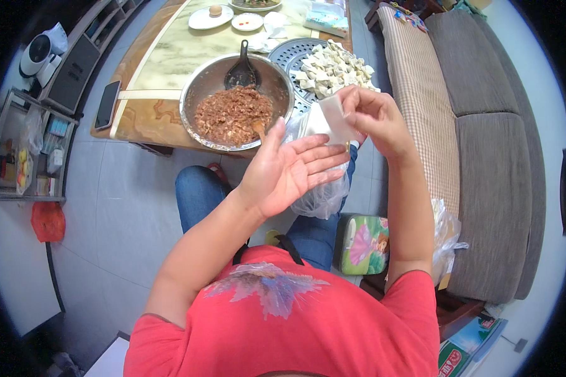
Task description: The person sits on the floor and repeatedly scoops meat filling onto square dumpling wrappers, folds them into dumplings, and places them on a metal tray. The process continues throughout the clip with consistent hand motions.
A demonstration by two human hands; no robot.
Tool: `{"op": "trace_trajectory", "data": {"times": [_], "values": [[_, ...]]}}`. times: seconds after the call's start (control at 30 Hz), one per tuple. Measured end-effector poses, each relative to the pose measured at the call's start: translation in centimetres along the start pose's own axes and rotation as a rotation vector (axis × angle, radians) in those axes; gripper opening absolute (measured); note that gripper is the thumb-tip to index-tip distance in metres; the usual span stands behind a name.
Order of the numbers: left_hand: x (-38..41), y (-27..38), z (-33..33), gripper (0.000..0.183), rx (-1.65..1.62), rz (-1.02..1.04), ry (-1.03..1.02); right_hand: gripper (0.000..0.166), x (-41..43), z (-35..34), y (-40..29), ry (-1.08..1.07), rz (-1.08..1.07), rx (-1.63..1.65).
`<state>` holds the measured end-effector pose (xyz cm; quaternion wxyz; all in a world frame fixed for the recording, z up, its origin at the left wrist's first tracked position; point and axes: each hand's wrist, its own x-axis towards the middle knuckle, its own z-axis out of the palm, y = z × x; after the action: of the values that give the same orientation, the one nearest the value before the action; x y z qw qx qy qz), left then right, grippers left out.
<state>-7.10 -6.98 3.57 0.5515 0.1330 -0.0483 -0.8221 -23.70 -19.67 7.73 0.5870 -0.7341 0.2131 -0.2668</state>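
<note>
My right hand (377,118) pinches a thin square dough wrapper (336,118) between thumb and fingertips. Palm up, my left hand (295,167) is spread just below the wrapper and holds nothing. Behind the fingers, a stack of white wrappers (316,120) shows in a clear plastic bag (321,200), partly hidden. Left of it stands a steel bowl (185,113) of minced meat filling (233,113). A wooden stick (259,127) pokes from the filling beside my left thumb, and a black ladle (243,70) leans on the far wall. Folded wontons (335,70) are heaped on a perforated steamer tray (287,52).
Farther back on the table (155,70) are a plate (200,20) with an egg (215,10), a small dish (247,22) and a tissue pack (328,21). A phone (108,104) lies at the left edge. A sofa (490,188) and a printed stool (365,245) stand right.
</note>
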Motion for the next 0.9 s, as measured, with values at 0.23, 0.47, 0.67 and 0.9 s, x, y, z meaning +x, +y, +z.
{"op": "trace_trajectory", "data": {"times": [0.23, 0.47, 0.67, 0.9], "values": [[-1.8, 2.9, -0.8, 0.057, -0.194, 0.284, 0.046, 0.01, 0.2, 5.2, -2.7, 0.133, -0.265, -0.555], [-6.3, 7.4, -5.2, 0.043, 0.271, 0.905, 0.515, 0.025, 1.3, 12.1, 0.6, -0.061, -0.016, -1.207], [-8.5, 8.6, -6.4, 0.049, 0.399, 0.933, 0.469, 0.016, 3.4, 13.9, 5.6, -0.124, -0.033, -1.452], [-9.0, 10.4, -7.8, 0.055, -0.015, 0.853, 0.239, 0.006, 6.0, 9.9, 4.0, -0.058, -0.014, -1.312]]}}
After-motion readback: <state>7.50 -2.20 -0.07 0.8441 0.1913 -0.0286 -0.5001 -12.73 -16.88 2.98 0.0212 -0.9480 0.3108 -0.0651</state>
